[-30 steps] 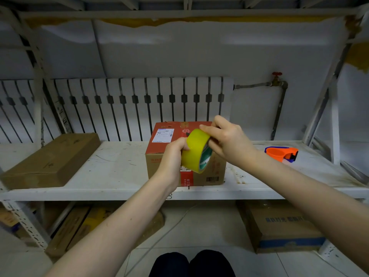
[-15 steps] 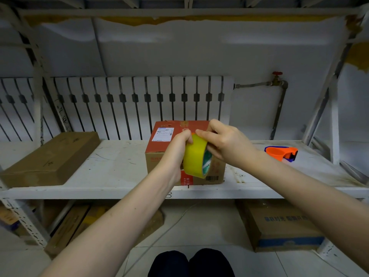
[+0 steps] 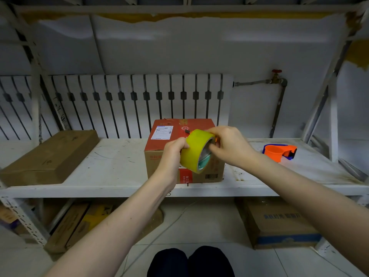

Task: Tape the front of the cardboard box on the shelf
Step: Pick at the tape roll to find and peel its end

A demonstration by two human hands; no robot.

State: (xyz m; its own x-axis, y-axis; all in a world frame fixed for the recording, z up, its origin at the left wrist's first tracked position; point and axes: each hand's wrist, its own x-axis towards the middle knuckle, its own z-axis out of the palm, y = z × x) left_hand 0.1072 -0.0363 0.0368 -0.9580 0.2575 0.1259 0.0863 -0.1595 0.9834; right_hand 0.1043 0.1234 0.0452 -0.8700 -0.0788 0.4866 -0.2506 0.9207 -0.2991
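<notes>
White shelf (image 3: pixel 111 162), cardboard box (image 3: pixel 157 163); L hand (image 3: pixel 173 151), R hand (image 3: pixel 229 146) round tape roll (image 3: pixel 194 151).

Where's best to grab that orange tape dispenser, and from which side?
Probably the narrower right end of the tape dispenser, from above: it lies on the shelf with its bulky round orange hub toward the left, too wide to pinch easily.

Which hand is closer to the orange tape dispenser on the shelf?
Right. The right hand, holding the yellow tape roll at its right edge, is left of the orange tape dispenser; the left hand grips the roll farther left.
</notes>
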